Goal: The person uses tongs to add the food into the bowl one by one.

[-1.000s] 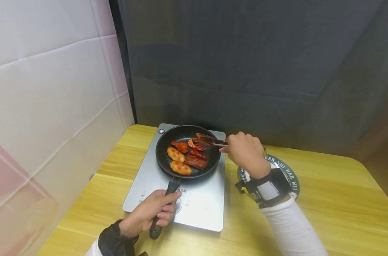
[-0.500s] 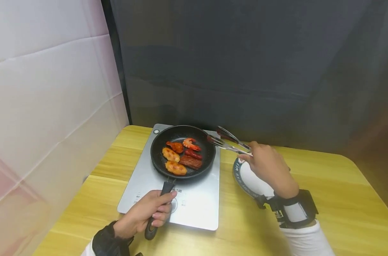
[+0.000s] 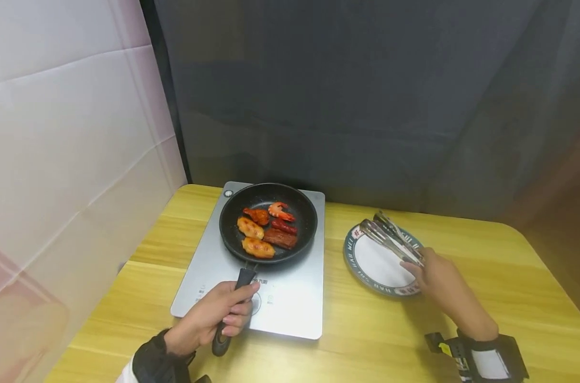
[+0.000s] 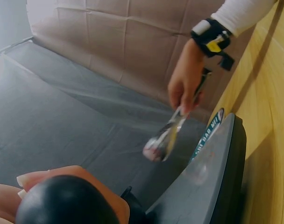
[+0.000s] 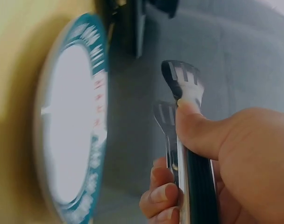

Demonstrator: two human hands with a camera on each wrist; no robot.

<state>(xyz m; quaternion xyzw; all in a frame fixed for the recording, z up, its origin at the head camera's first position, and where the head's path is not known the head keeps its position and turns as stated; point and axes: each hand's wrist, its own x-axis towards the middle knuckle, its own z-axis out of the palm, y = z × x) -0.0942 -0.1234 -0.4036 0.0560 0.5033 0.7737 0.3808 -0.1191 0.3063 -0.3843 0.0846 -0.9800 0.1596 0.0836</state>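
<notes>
My left hand (image 3: 213, 318) grips the black handle (image 3: 228, 311) of a black frying pan (image 3: 268, 221) that sits on a silver induction cooktop (image 3: 285, 298). In the pan lie a shrimp (image 3: 280, 210), a sausage (image 3: 283, 226), a dark meat strip and several browned pieces. My right hand (image 3: 438, 276) holds metal tongs (image 3: 390, 239) over a white plate with a dark lettered rim (image 3: 354, 266); the tongs carry nothing. In the right wrist view my thumb presses on the tongs (image 5: 181, 100) beside the plate (image 5: 69, 130). The left wrist view shows the right hand (image 4: 184, 86) with the tongs (image 4: 166, 135).
The yellow wooden table (image 3: 376, 335) ends at a dark curtain (image 3: 366, 96) behind and a pale panel (image 3: 65, 133) on the left. The cooktop's control strip lies just by my left hand.
My right hand drew the tongs out of the pan and moved right and toward me, now over the plate. The shrimp stays in the pan. My left hand keeps its hold on the handle.
</notes>
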